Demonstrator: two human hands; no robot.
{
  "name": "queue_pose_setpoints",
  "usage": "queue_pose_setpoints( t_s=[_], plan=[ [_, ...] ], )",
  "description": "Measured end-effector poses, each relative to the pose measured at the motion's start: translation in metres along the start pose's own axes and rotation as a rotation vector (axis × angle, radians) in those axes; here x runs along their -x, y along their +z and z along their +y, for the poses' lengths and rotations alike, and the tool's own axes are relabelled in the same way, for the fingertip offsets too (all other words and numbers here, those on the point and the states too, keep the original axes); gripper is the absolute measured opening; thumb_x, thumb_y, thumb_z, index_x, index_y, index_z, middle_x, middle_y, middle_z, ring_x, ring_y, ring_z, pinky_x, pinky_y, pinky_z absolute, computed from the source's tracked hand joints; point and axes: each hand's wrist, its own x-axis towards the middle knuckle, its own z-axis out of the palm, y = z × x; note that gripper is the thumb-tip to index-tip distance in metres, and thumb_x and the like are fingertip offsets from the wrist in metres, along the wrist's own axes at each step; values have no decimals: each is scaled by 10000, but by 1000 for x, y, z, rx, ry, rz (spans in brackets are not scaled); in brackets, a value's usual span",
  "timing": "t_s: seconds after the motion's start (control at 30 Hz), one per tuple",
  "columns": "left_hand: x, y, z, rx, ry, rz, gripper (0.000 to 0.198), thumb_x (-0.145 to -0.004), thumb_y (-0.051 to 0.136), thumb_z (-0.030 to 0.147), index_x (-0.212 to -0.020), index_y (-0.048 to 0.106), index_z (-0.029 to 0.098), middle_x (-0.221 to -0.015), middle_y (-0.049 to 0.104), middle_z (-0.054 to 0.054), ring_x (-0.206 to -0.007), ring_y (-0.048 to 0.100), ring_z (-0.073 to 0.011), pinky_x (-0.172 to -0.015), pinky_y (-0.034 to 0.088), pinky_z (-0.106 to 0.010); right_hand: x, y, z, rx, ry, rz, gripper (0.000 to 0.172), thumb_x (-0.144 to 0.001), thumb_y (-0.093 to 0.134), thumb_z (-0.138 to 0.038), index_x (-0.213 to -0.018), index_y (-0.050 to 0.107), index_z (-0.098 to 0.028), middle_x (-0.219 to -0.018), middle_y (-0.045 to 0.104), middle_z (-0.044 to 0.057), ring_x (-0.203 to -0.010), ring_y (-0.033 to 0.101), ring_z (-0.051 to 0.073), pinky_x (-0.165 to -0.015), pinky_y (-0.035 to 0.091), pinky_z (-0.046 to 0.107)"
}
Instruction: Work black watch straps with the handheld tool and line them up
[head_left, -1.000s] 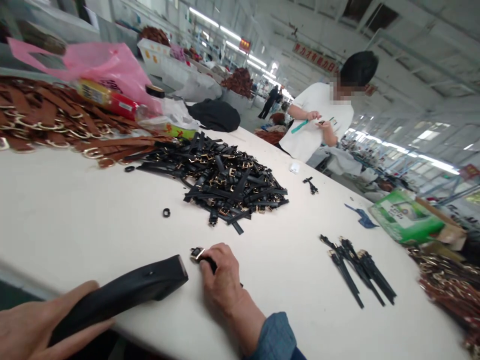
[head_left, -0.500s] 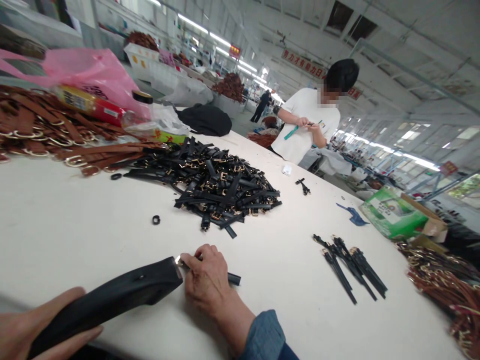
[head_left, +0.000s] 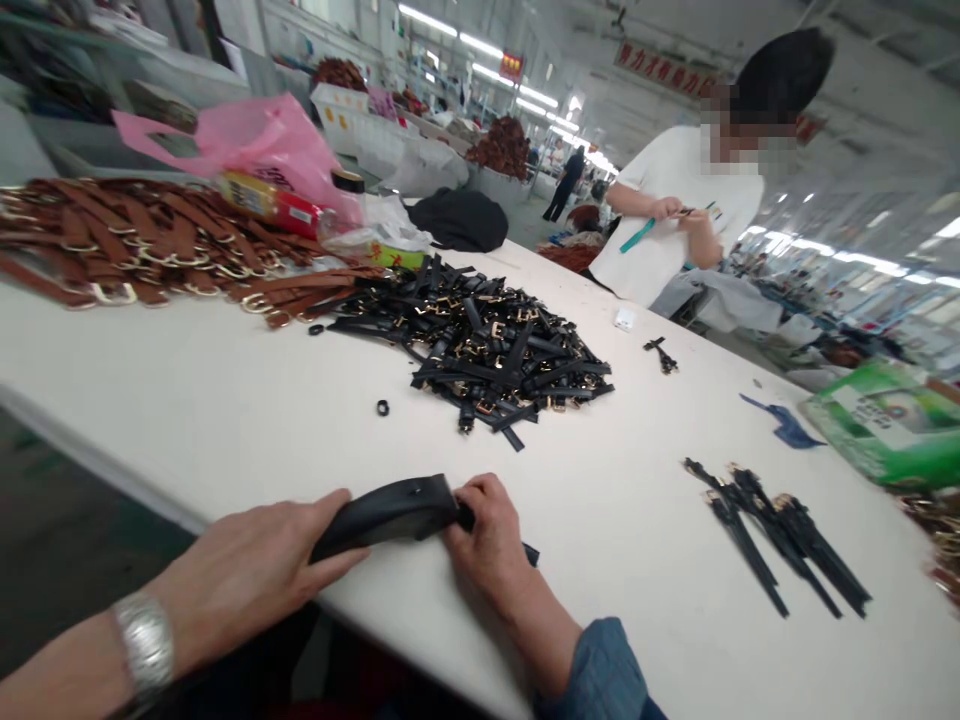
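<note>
My left hand (head_left: 262, 560), with a silver bracelet (head_left: 145, 640) at the wrist, is closed on a wide black leather strap (head_left: 390, 515) that arches toward the right. At the strap's far end my right hand (head_left: 487, 535) is closed with fingers pinched. A short black strap (head_left: 531, 555) pokes out past the right hand on its far side. Where the two straps meet is hidden by the fingers. Beyond the hands lies a heap of short black buckle straps (head_left: 517, 350) with gold-coloured buckles. One small black loop (head_left: 383, 408) rests on the white table (head_left: 292, 420).
Several black buckle straps (head_left: 780, 540) lie in a row at right. Brown belts (head_left: 142, 240), a pink plastic bag (head_left: 270, 145) and a black cloth (head_left: 461, 218) are at the far left. A green box (head_left: 889, 420) stands right. Across the table, a person (head_left: 675, 210) holds a green strip.
The view has shifted, so the table's near edge and more of my left forearm show. My left hand has come closer to the right one, still gripping the wide strap.
</note>
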Motion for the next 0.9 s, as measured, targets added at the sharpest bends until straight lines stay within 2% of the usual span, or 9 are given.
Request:
queue_pose_setpoints(
  t_s=[0.07, 0.17, 0.33, 0.47, 0.53, 0.63, 0.77, 0.83, 0.9],
  plan=[
    [2, -13, 16, -40, -45, -101, 568, -947, 425, 620, -1201, 723, 209, -1051, 875, -229, -1028, 849, -476, -905, 621, -570, 7, -5, -1, -10, 20, 54, 222, -814, 803, -77, -991, 822, -211, -1027, 720, 79, -972, 700, 263, -879, 598, 384],
    [4, -26, 28, -92, -90, -122, 541, -935, 424, 627, -1159, 714, 230, -992, 866, -206, -990, 848, -465, -881, 616, -543, 17, -14, -2, 12, 36, 76, 190, -828, 815, -87, -974, 838, -207, -1001, 719, 80, -967, 704, 274, -866, 591, 398],
    [4, -30, 14, -119, -91, -111, 560, -929, 435, 660, -1164, 736, 250, -1035, 868, -218, -1017, 838, -486, -868, 604, -553, 26, -22, -4, 45, 71, 40, 200, -868, 820, -117, -1010, 867, -249, -967, 722, 58, -946, 708, 266, -820, 579, 384],
    [4, -33, 6, -158, -100, -140, 597, -953, 400, 670, -1203, 718, 232, -1050, 860, -239, -1027, 833, -498, -875, 594, -576, 26, -21, -4, 15, 69, 66, 224, -858, 826, -118, -1038, 873, -241, -949, 728, 58, -940, 720, 271, -819, 586, 387],
    [4, -35, 12, -175, -86, -156, 574, -964, 407, 656, -1207, 713, 236, -1045, 861, -230, -1025, 834, -487, -881, 594, -571, 25, -19, -2, 3, 71, 74, 229, -844, 834, -126, -1039, 868, -238, -938, 731, 56, -926, 724, 270, -815, 590, 387],
    [0, -40, 34, -227, -67, -174, 507, -982, 446, 600, -1208, 715, 234, -1036, 866, -214, -1028, 838, -475, -869, 601, -548, 24, -18, 0, 0, 88, 78, 243, -825, 842, -148, -1054, 849, -231, -941, 747, 56, -915, 727, 266, -832, 599, 394],
    [-10, -46, 64, -290, -35, -176, 438, -1000, 506, 520, -1231, 720, 215, -1033, 874, -202, -1017, 845, -448, -843, 608, -504, 24, -14, 5, -41, 152, 115, 485, -776, 844, -188, -1259, 797, -207, -955, 773, 47, -876, 725, 253, -843, 618, 399],
    [-16, -48, 69, -304, -26, -166, 447, -1003, 519, 524, -1247, 723, 210, -1049, 876, -204, -1015, 846, -437, -843, 607, -492, 25, -14, 7, -92, 176, 129, 603, -765, 838, -221, -1361, 753, -212, -963, 779, 34, -850, 719, 238, -849, 630, 394],
    [-20, -51, 64, -308, -30, -166, 476, -995, 521, 555, -1245, 727, 205, -1056, 874, -212, -1027, 843, -442, -844, 604, -494, 26, -15, 8, -139, 170, 131, 614, -775, 807, -239, -1384, 731, -214, -975, 785, 34, -840, 717, 230, -855, 638, 390]
  ],
)
